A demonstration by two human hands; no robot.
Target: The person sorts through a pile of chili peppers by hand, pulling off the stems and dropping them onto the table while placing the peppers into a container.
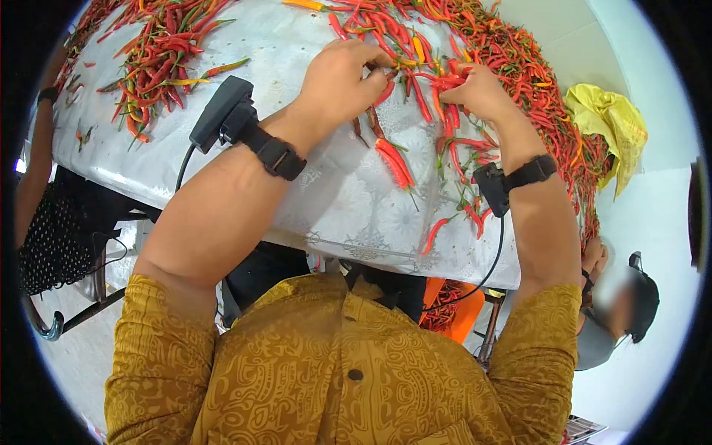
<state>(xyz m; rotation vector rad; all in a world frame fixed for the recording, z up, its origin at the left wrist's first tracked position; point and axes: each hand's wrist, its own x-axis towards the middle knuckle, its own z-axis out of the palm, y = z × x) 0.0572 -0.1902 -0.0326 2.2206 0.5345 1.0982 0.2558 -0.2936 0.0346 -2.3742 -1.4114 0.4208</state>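
My left hand (345, 78) is closed in a pinch over the loose chillies, its thumb and forefinger at the stem end of a red chilli (386, 93). Across from it, my right hand (480, 93) is closed round red chillies (451, 80) that stick out between thumb and fingers. How many it holds is hidden. Below the hands, a small bunch of red chillies (394, 162) lies on the patterned white tablecloth (348, 200). More loose red chillies (463, 152) with green stems are scattered under my right hand.
A large heap of chillies (526, 70) runs along the right side. Another pile (163, 63) lies at the upper left. A yellow sack (608, 126) stands beyond the heap. An orange chair (467, 315) with chillies is below the table edge. People sit at left and right.
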